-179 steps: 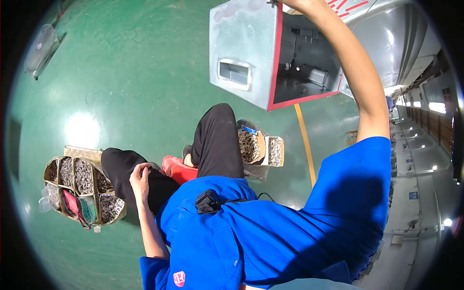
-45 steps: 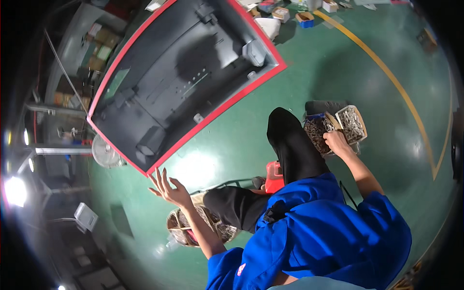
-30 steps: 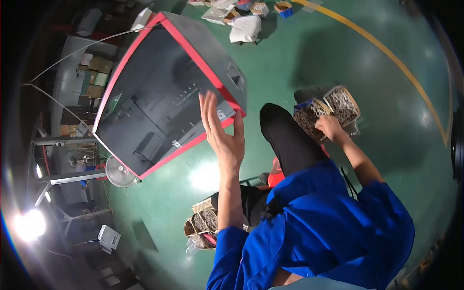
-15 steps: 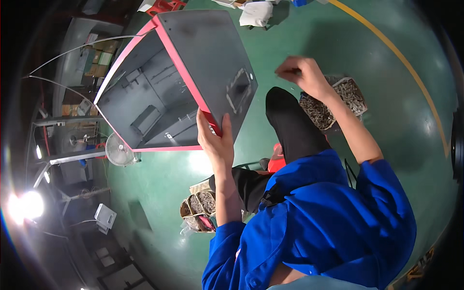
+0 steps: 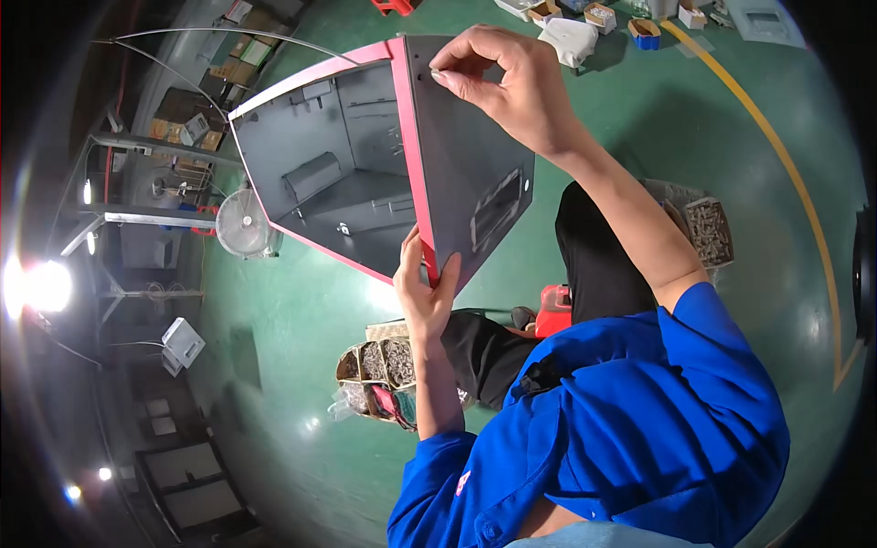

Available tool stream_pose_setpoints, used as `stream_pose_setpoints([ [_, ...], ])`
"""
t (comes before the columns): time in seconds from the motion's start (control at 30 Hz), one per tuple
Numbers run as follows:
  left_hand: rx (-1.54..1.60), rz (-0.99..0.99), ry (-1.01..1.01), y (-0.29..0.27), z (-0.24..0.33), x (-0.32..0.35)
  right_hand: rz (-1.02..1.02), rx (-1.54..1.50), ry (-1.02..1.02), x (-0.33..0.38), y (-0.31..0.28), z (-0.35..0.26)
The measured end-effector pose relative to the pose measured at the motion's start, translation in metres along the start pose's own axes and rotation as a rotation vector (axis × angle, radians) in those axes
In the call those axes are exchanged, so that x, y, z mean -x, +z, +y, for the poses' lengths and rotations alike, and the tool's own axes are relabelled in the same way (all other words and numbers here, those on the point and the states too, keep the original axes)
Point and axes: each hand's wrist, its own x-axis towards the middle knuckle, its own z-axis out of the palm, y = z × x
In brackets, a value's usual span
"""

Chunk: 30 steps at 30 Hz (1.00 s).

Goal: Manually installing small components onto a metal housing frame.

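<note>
A dark grey metal cabinet (image 5: 301,219) with a pink-red front frame (image 5: 410,137) is tilted before me, its open front facing left. My left hand (image 5: 427,297) is wrapped round the near corner of that frame, fingers inside and thumb on the side panel (image 5: 457,183). At the far upper corner of the side panel is my right hand (image 5: 507,82), thumb and forefinger pinched close to small holes there. Whatever the pinch holds, if anything, is too small to make out. Lower on the side panel is a rectangular cutout (image 5: 498,210).
Divided boxes of small hardware (image 5: 384,361) stand left of my legs. Another box of screw-like parts (image 5: 708,233) stands at the right. A red object (image 5: 554,310) lies between my legs. A round fan (image 5: 245,224) stands beyond the cabinet, and a thin cable (image 5: 237,33) arcs above it.
My right hand has moved from above the parts box at the right to the cabinet's upper corner. The view has shifted, so the cabinet appears farther right and more turned.
</note>
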Motion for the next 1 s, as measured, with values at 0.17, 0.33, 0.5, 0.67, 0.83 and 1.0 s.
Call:
stream_pose_setpoints([
  [0.17,0.008,-0.031,0.019,-0.025,-0.009,0.0,-0.005,0.045,-0.141,-0.001,0.028,-0.002],
  [0.33,0.016,-0.045,0.018,-0.041,-0.009,-0.002,-0.028,0.213,-0.423,0.0,0.043,0.009],
  [0.5,0.022,-0.068,0.047,-0.051,-0.021,-0.002,-0.065,0.145,-0.246,0.005,0.06,0.009],
  [0.67,-0.004,-0.077,0.0,-0.066,-0.038,0.001,-0.219,-0.27,0.216,0.005,0.059,0.011],
  [0.83,0.11,0.01,-0.11,-0.064,-0.034,-0.001,-0.117,-0.489,0.232,0.002,0.053,0.023],
  [1.0,0.072,0.0,-0.06,-0.078,-0.051,0.002,-0.149,-0.368,0.127,0.003,0.068,0.022],
])
